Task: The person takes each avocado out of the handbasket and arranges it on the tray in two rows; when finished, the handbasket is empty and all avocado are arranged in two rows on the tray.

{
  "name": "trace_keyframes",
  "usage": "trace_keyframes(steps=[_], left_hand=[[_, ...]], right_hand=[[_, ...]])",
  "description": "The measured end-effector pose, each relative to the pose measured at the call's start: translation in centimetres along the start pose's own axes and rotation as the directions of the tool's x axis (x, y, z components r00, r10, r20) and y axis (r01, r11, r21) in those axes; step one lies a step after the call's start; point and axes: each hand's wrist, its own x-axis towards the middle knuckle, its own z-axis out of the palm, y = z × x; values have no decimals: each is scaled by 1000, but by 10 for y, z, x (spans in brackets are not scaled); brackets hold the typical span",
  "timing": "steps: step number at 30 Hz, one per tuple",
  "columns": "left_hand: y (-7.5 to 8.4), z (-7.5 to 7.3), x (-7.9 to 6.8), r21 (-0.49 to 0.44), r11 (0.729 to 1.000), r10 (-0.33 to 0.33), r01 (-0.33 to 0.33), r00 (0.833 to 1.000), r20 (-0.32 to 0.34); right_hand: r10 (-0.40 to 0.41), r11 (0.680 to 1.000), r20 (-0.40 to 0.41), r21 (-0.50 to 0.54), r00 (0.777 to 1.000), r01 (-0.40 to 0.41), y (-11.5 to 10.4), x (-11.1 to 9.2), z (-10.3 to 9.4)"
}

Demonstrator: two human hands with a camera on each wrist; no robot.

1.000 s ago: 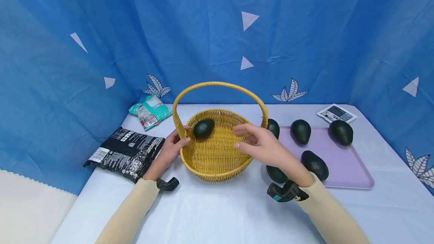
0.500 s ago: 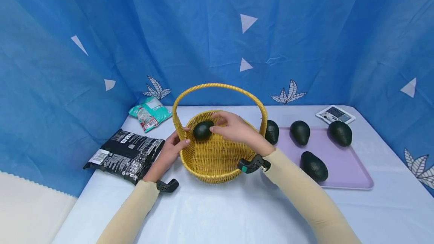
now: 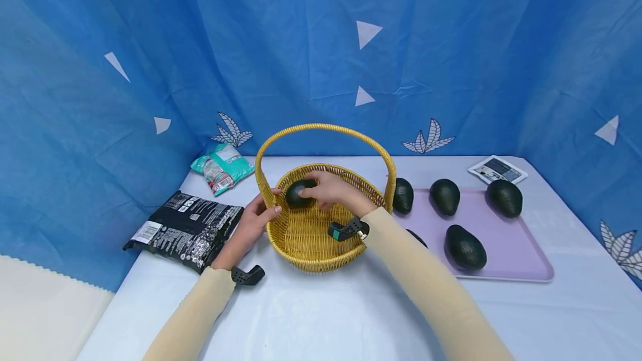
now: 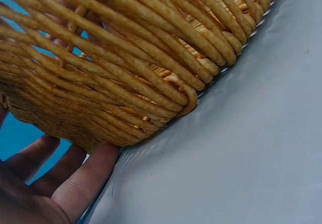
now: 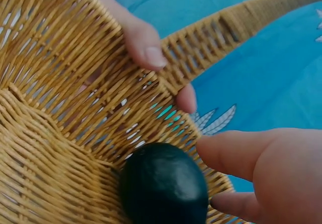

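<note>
A golden wicker basket (image 3: 313, 244) with a tall arched handle stands on the table. My left hand (image 3: 253, 220) grips its left side at the foot of the handle, thumb over the rim and fingers outside. Inside, against the left wall, lies a dark green avocado (image 3: 294, 196). My right hand (image 3: 332, 189) reaches under the handle and holds this avocado between thumb and fingers. In the right wrist view, the fingertips sit right at the edge of the avocado (image 5: 163, 183). The left wrist view has left fingers (image 4: 85, 183) against the wicker underside.
At the right, a lilac tray (image 3: 516, 255) bears several avocados; the right sleeve (image 3: 426, 277) partly covers one. Behind it lies a white printed packet (image 3: 497, 169). To the left are a black bag (image 3: 193, 227) and a teal packet (image 3: 223, 167). Blue cloth hangs around the table.
My right hand has moved left from the basket's right side, over the wicker floor, to the avocado, and its fingers have closed on it. The left hand and basket have stayed put.
</note>
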Motion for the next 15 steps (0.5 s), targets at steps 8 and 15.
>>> trace_keyframes(steps=[8,15], left_hand=[[-1,0,0,2,1000,8,-8,1000,5],[1,1,0,-8,1000,16,-16,1000,5]], right_hand=[[-20,1000,110,-7,994,21,0,7,8],[-150,982,200,-82,968,169,0,10,10]])
